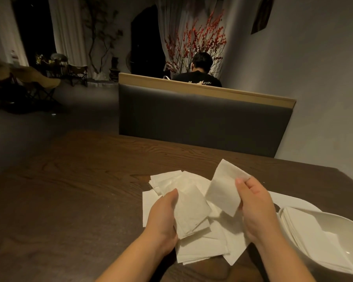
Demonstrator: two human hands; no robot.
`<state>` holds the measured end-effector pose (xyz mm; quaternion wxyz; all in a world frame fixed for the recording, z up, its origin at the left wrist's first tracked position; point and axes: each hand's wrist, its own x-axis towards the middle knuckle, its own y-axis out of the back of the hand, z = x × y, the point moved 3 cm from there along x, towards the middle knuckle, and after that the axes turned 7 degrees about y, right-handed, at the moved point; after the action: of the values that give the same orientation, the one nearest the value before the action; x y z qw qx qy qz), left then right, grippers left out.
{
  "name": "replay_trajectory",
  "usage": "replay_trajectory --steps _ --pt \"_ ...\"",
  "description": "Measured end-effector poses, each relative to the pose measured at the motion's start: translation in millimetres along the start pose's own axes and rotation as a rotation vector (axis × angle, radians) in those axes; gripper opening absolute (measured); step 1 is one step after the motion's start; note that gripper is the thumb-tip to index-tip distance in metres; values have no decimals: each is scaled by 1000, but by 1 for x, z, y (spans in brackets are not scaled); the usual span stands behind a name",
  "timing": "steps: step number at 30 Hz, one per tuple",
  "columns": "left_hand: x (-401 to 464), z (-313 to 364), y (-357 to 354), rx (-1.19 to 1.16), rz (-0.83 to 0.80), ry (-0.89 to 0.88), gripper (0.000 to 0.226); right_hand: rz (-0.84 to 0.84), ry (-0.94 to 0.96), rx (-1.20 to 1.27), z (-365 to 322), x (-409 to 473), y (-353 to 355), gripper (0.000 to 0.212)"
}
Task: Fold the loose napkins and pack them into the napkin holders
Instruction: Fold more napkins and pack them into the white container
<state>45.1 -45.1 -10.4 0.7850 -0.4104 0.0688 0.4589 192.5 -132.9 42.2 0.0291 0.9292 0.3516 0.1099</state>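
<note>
Seemingly midway, the left hand (165, 215) grips a folded white paper napkin stack (190, 210), the right hand's (257, 208) fingers pinch one napkin (222, 192) above the loose pile (202, 247) on the dark wooden counter (73, 192), some already filling the white bowl-shaped holder (334, 224).

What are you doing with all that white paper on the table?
Those are napkins. A person sits at a wooden table sorting a loose pile of napkins. The left hand grips a small stack of folded napkins, and the right hand pinches a single napkin lifted above the pile. More folded napkins already lie in a white bowl on the right. Another person sits behind the booth seat.
</note>
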Motion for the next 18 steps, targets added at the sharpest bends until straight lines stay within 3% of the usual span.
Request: replay_trajectory --steps 3,7,10,13,18 --pt "0 -3 -1 102 -37 17 30 -132 -8 82 -8 -1 2 12" --pt "-4 -7 -10 100 -157 71 45 -336 53 -206 0 -6 -15 10" --pt "-10 -9 -14 90 -265 116 57 -330 225 -410 6 -10 -26 14" --pt "-11 -12 -14 188 -238 24 39 -285 286 -419 13 -12 -33 14" --pt "-13 -17 -16 188 -145 -80 26 -299 30 -237 15 -17 -40 8"
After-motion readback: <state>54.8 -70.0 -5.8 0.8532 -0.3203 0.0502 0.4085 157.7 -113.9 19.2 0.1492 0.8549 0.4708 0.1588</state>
